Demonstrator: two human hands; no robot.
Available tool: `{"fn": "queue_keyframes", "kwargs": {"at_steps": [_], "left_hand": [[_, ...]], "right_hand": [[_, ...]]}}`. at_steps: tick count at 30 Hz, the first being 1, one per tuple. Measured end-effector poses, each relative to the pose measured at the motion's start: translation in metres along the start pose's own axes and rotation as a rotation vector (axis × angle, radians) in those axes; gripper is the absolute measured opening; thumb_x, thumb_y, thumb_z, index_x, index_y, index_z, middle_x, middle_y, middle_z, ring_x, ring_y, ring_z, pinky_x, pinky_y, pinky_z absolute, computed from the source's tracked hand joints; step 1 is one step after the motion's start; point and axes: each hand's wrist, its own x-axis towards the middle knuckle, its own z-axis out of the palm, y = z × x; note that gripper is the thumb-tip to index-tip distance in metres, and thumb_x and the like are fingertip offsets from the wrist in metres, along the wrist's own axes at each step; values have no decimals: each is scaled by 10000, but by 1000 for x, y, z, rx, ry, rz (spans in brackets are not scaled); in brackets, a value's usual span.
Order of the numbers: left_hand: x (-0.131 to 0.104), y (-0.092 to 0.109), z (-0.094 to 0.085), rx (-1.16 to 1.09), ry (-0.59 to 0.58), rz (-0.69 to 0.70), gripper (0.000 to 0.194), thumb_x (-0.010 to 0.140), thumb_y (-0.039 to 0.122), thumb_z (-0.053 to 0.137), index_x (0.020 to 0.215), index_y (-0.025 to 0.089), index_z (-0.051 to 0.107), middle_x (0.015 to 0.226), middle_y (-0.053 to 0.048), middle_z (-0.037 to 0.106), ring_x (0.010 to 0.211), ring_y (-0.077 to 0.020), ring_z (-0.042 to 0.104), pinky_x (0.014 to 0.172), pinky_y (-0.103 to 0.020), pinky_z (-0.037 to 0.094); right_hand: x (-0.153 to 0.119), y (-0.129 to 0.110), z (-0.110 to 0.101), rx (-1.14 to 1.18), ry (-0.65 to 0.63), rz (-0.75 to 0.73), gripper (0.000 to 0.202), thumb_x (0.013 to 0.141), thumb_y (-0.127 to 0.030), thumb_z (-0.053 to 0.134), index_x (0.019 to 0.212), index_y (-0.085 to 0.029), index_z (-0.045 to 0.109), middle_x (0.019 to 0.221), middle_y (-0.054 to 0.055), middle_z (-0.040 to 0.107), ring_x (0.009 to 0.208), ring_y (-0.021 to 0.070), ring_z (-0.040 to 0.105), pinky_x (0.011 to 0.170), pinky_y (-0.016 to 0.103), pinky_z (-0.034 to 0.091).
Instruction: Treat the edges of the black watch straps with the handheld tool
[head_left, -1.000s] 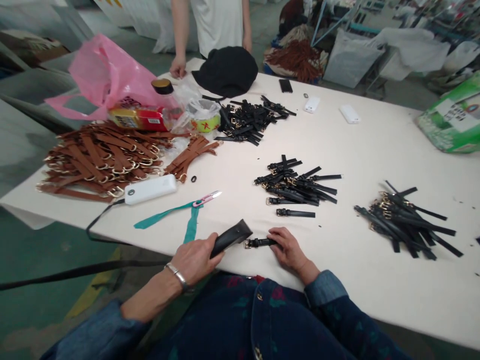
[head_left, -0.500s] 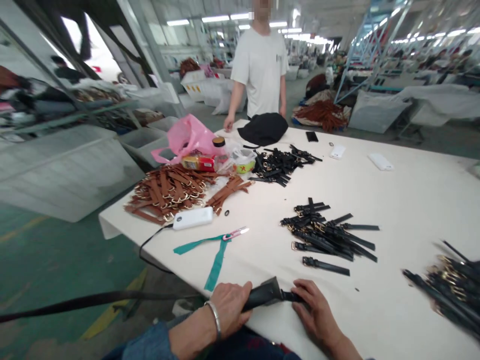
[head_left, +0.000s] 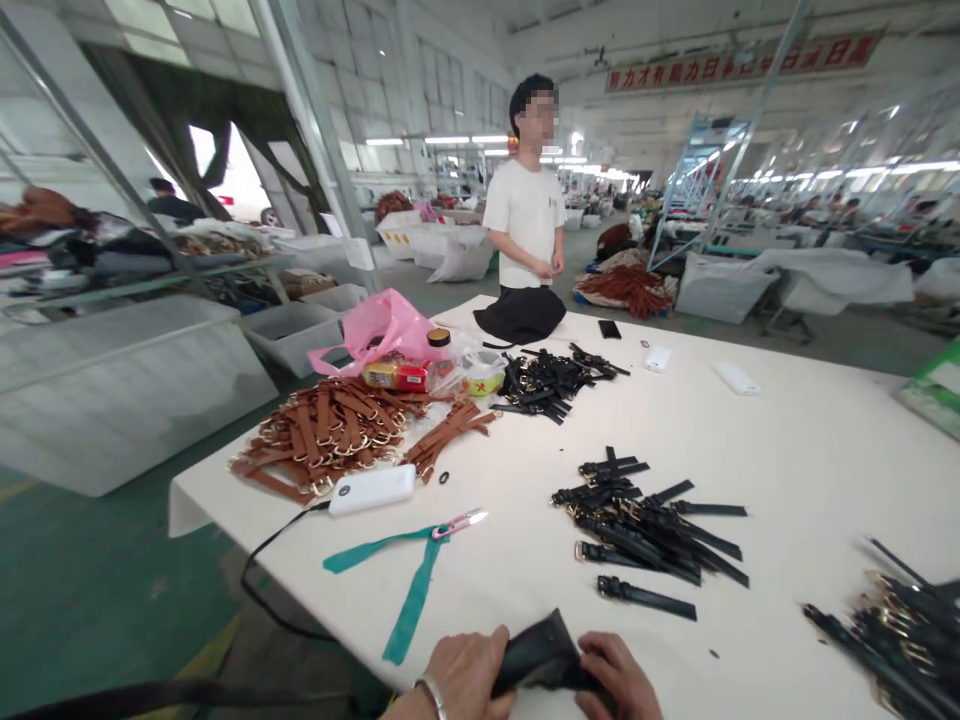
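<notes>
Low in the view, my left hand [head_left: 469,672], wearing a silver bangle, is closed around a wide black leather strap piece [head_left: 541,652]. My right hand [head_left: 616,678] has its fingers curled on that piece's right end, which they partly hide. Beyond my hands lies a loose pile of short black buckle straps [head_left: 645,530], with one single strap [head_left: 649,600] closest to me. Thread snips [head_left: 456,525] with pink handles rest to the left, tied with teal ribbon [head_left: 411,612].
Brown buckle straps [head_left: 330,430] heap at the left beside a white power bank [head_left: 373,490] with a black cable. Behind sit a pink bag [head_left: 386,325], more black straps [head_left: 551,380] and a black cap [head_left: 521,318]. Another strap pile [head_left: 900,630] lies right. A person [head_left: 525,215] stands across the table.
The view has tilted up. My right hand has come in against the wide part of the leather piece, covering the narrow strap seen before. The person opposite has brought both hands together, off the table.
</notes>
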Motion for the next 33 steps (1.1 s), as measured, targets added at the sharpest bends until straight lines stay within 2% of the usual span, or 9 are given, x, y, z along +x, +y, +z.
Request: {"fn": "queue_keyframes", "kwargs": {"at_steps": [5,7,9,11,15,17,21,24,33], "left_hand": [[-6,-9,-12,66,-81,-77,401,739,417,371,1054,192,475,907,-121,641,865,-273,590,743,-423,440],[-7,-14,-16,101,-120,-218,411,744,474,362,1025,198,480,903,-114,640,849,-258,593,748,-403,429],[-10,-18,-20,142,-141,-300,423,741,496,366,1025,201,473,897,-105,641,837,-252,592,738,-383,423],[-16,-19,-21,177,-151,-281,417,741,501,369,1024,209,466,864,-96,644,822,-254,592,702,-368,422],[-26,-12,-15,183,-131,-72,344,768,467,344,988,231,462,811,-71,647,766,-240,603,635,-335,423],[-23,-6,-9,180,-116,-33,323,776,450,337,974,227,463,809,-73,648,755,-237,606,628,-329,423],[-6,2,0,155,-80,-86,349,774,463,339,981,208,458,799,-84,645,747,-233,606,618,-320,419],[0,-1,0,128,-72,-118,361,767,478,349,984,209,456,803,-83,644,743,-228,605,611,-314,416],[-29,-23,-11,140,-118,-198,369,776,505,313,962,224,464,769,-55,634,719,-214,597,584,-295,406]], "right_hand": [[-4,-17,-12,21,-27,126,293,752,-222,539,1043,-241,564,1033,90,552,970,232,519,829,413,466],[-5,-15,-14,26,-40,156,263,762,-239,546,1023,-238,586,1025,86,561,951,216,524,832,400,462],[-6,-11,-13,22,-29,165,254,759,-255,563,1011,-244,598,1044,82,557,962,213,517,844,399,455],[-7,-9,-11,11,-15,162,250,753,-261,577,1001,-252,604,1059,77,552,974,214,509,850,400,451],[-9,-8,-11,-12,-31,151,249,755,-261,581,1003,-255,603,1067,76,550,982,215,505,845,405,451],[-9,-9,-12,-16,-38,152,253,760,-260,577,1012,-252,597,1070,78,546,984,215,504,841,408,450],[-7,-11,-16,-17,-49,164,272,756,-255,578,1028,-243,585,1064,83,543,982,218,500,832,410,447],[-5,-12,-18,-2,-67,175,295,753,-238,574,1048,-234,568,1049,82,544,976,214,498,836,404,440],[-2,-11,-19,57,-63,126,309,741,-206,558,1050,-221,550,1054,77,525,983,210,474,846,398,425]]}}
